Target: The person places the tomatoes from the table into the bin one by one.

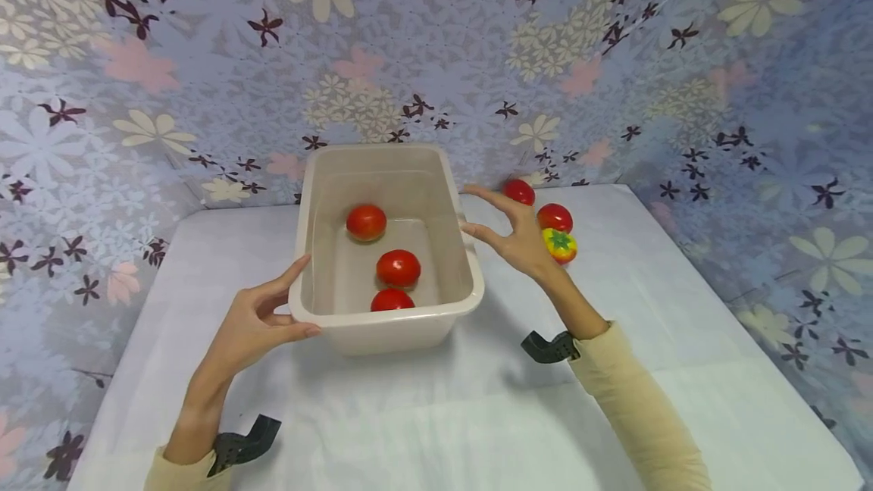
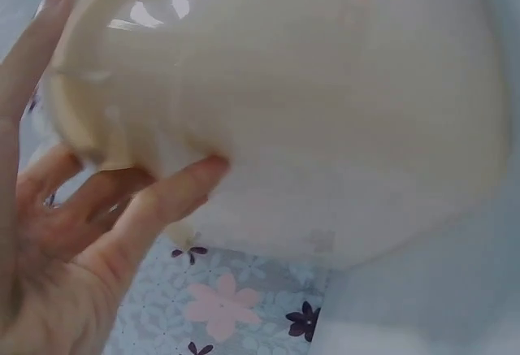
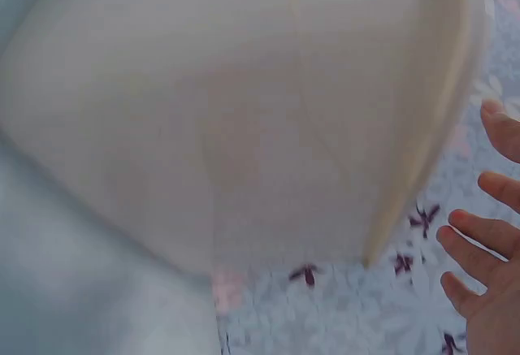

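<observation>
A beige plastic bin (image 1: 385,320) stands on the white table, with a red tomato (image 1: 366,223) toward its back and two more tomatoes (image 1: 398,269) nearer the front. My left hand (image 1: 239,328) grips the bin's front left corner. In the left wrist view, fingers (image 2: 175,192) bear on the bin's wall (image 2: 325,111) by its rim. Just off the right rim is my right hand (image 1: 514,237), fingers spread and holding nothing. The right wrist view shows a gap between these fingers (image 3: 479,233) and the bin (image 3: 244,111).
Right of the bin, beyond my right hand, lie two red tomatoes (image 1: 555,217) and a yellow-red round piece with a green leafy top (image 1: 559,245). The white table (image 1: 409,423) meets a flowered cloth backdrop (image 1: 436,59) behind and at both sides.
</observation>
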### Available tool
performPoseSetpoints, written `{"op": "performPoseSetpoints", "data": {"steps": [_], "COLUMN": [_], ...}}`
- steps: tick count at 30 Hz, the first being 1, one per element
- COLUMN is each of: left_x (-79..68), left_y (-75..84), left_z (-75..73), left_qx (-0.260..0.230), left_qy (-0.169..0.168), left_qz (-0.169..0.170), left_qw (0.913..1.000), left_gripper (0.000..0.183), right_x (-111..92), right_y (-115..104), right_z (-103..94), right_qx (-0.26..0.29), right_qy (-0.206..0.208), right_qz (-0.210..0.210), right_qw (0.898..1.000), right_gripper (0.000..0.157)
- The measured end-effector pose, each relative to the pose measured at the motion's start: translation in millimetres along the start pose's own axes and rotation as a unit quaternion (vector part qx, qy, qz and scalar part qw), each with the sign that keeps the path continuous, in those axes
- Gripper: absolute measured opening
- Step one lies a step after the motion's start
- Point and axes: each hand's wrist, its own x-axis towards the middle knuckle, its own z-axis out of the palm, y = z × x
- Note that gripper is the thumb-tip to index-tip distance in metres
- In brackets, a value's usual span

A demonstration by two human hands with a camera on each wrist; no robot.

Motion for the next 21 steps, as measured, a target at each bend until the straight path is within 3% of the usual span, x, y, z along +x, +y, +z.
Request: {"op": "performPoseSetpoints", "data": {"steps": [4, 8, 11, 15, 21], "left_x": [-0.9, -2.0, -3.1, -3.2, -1.3], "left_y": [-2.1, -3.5, -4.4, -5.4, -6.0], "left_z": [0.7, 0.9, 0.7, 0.8, 2.0], "left_qx": [0.008, 0.011, 0.007, 0.009, 0.003], "left_qy": [0.003, 0.007, 0.008, 0.009, 0.009], "left_qz": [0.019, 0.029, 0.031, 0.03, 0.027], "left_qw": [0.9998, 0.9995, 0.9995, 0.9995, 0.9996], "left_gripper": [0.088, 0.088, 0.088, 0.087, 0.086], "right_x": [-9.5, -19.0, -25.6, -36.2, -46.0], "right_y": [8.9, 14.4, 36.1, 80.5, 113.1], "right_z": [-18.8, -37.5, -49.4, -60.4, -64.7], "right_qx": [-0.009, -0.042, -0.063, -0.063, -0.061], "right_qy": [0.02, 0.03, 0.046, 0.069, 0.089], "right_qz": [0.002, 0.035, 0.081, 0.152, 0.227], "right_qw": [1.0, 0.998, 0.994, 0.984, 0.968], "right_gripper": [0.052, 0.05, 0.051, 0.056, 0.063]}}
